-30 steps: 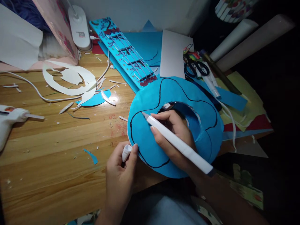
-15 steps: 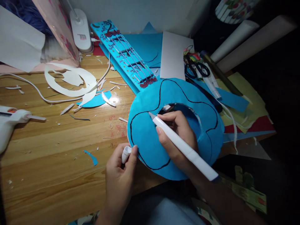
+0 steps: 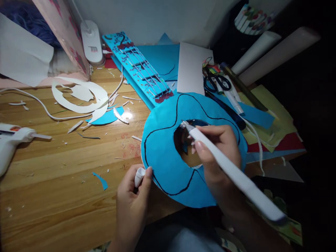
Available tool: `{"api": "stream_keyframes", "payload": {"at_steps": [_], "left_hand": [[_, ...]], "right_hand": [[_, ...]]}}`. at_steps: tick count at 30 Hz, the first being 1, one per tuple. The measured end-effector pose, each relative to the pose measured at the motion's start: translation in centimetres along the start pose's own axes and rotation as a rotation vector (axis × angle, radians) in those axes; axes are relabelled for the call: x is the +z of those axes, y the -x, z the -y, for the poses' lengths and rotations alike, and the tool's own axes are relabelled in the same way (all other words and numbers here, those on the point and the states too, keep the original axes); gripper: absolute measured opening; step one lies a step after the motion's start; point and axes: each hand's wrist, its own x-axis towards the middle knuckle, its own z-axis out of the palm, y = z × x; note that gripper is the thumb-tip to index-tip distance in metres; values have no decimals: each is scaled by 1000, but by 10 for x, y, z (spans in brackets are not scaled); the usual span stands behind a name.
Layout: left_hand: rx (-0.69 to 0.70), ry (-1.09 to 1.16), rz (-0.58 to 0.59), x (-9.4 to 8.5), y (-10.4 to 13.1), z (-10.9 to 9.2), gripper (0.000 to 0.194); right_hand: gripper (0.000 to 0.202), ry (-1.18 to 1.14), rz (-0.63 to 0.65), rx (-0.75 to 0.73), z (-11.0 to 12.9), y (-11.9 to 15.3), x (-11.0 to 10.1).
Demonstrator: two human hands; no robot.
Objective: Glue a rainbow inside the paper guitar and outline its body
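Observation:
A round blue paper disc [image 3: 162, 154] with a hole in its middle carries a wavy black outline. My right hand [image 3: 217, 154] is closed around a white marker [image 3: 223, 164], its tip over the upper left edge of the hole. Whether the tip touches anything I cannot tell. At the disc's lower left edge my left hand [image 3: 135, 192] pinches a white marker cap [image 3: 139, 176], with the thumb close to the rim. Beyond the disc a blue decorated strip [image 3: 145, 66] with purple strings and dark red ends slants to the upper left.
A glue gun [image 3: 15, 141] lies at the left. Cream paper cutouts [image 3: 78, 92], a white cable [image 3: 47, 108] and paper scraps are strewn on the wooden table [image 3: 65, 182]. Scissors [image 3: 217, 82], markers and coloured paper sit at the right; a white lamp base [image 3: 91, 43] stands behind.
My right hand has moved right with the marker, taking its tip from the black line on the left to the hole. The left hand still holds the cap; the view has shifted slightly.

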Motion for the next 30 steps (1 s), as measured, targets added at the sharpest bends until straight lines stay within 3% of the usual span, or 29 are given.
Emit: {"api": "stream_keyframes", "payload": {"at_steps": [2, 7, 9, 20, 26, 30], "left_hand": [[-3, -6, 1, 0, -1, 0, 32], [-23, -5, -1, 1, -1, 1, 33], [-27, -8, -2, 0, 0, 2, 33], [-52, -48, -42, 0, 0, -3, 36], [-35, -23, -30, 1, 1, -1, 36], [-45, -11, -24, 0, 1, 1, 34]], "right_hand": [[16, 5, 29, -31, 2, -8, -11], [18, 11, 394, -89, -13, -36, -26], [16, -17, 449, -102, -23, -42, -26], [14, 126, 395, -194, -30, -42, -23], [11, 84, 263, -201, -30, -41, -28], [18, 115, 106, -221, -19, -41, -43]]}}
